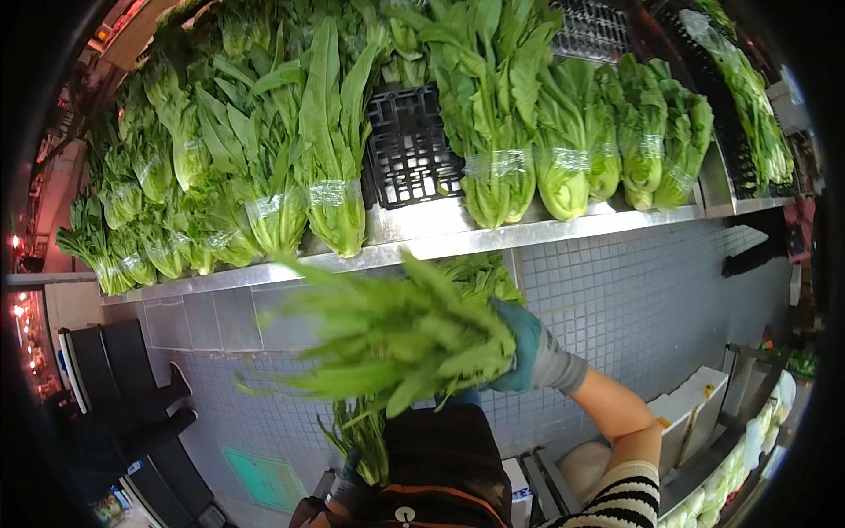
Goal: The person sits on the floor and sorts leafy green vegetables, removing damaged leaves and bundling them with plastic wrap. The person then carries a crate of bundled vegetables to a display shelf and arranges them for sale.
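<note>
My right hand (521, 346), in a teal and grey work glove, grips a large bunch of leafy greens (396, 330) in front of my body; its leaves point left and are blurred. My left hand (350, 478), gloved and low beside my dark apron (442, 455), holds a smaller bunch of greens (370, 449). Above them, taped bundles of long-leaf lettuce (335, 198) stand along a metal display shelf (422, 247). More taped bundles (498, 178) stand to the right of a bare black plastic crate (412, 148).
At the lower left a person in dark clothes (145, 409) stands near dark panels. White foam boxes (693, 409) and a rack with pale wrapped vegetables (726, 468) are at the lower right. A green mat or panel (264, 478) lies on the tiled floor (581, 297).
</note>
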Demonstrator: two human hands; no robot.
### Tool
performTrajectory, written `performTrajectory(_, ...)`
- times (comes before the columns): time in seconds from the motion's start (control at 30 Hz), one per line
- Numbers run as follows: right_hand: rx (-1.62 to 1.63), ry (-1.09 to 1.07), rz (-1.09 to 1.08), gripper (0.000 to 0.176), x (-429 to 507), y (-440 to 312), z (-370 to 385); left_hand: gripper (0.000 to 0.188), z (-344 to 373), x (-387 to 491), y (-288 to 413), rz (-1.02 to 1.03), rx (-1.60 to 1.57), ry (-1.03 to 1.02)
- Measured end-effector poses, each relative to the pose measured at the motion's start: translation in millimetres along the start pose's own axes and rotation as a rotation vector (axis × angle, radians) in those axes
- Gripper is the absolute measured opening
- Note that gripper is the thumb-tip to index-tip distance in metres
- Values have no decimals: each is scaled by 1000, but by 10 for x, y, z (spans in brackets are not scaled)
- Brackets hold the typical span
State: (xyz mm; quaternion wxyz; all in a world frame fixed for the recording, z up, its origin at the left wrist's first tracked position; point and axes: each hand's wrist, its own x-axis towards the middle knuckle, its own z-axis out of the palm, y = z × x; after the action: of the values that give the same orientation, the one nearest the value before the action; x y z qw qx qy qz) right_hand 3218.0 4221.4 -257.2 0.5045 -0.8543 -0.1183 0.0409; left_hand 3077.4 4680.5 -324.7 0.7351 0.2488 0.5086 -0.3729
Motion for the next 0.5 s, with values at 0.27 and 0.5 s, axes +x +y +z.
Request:
performTrajectory(0.27,161,591,392,120,1773,-434,-106,60,-51,-88,160,10,34,-65)
performTrajectory(0.5,70,654,355,100,1640,195,300,60,23,-261,117,108,112,-20)
